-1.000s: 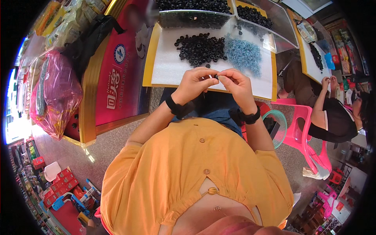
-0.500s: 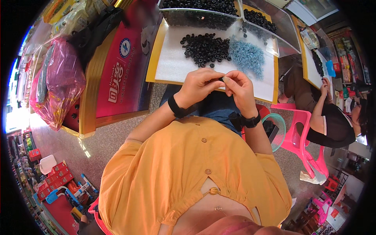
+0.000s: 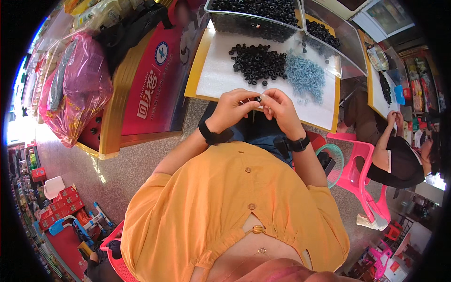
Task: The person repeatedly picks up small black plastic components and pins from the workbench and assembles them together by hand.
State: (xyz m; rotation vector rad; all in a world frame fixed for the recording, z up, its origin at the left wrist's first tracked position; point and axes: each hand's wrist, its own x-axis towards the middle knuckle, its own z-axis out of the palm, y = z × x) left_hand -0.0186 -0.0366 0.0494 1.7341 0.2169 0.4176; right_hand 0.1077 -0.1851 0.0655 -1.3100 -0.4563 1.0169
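My left hand (image 3: 230, 110) pinches a small black ring-shaped piece (image 3: 258, 99) between thumb and fingertips, at the near edge of a white-topped board (image 3: 211, 70) with a yellow rim. Close against it, my right hand (image 3: 282, 108) has its thumb and fingers pressed together; whatever they grip is too small to make out. Beyond the hands, a heap of similar black ring pieces (image 3: 257, 63) lies on the board. To its right spreads a pile of small clear-bluish pieces (image 3: 305, 79).
Clear plastic bins (image 3: 256, 32) of black pieces stand at the board's far side. On the left is a pink-fronted counter (image 3: 150, 89) with a pink plastic bag (image 3: 84, 84). To the right are a pink chair (image 3: 359, 160), a green basket (image 3: 336, 164) and another person (image 3: 399, 150) at a similar board.
My fingertips have shifted slightly left relative to the board, and the black piece shows more clearly between them. The whole view has moved a little as my head turned.
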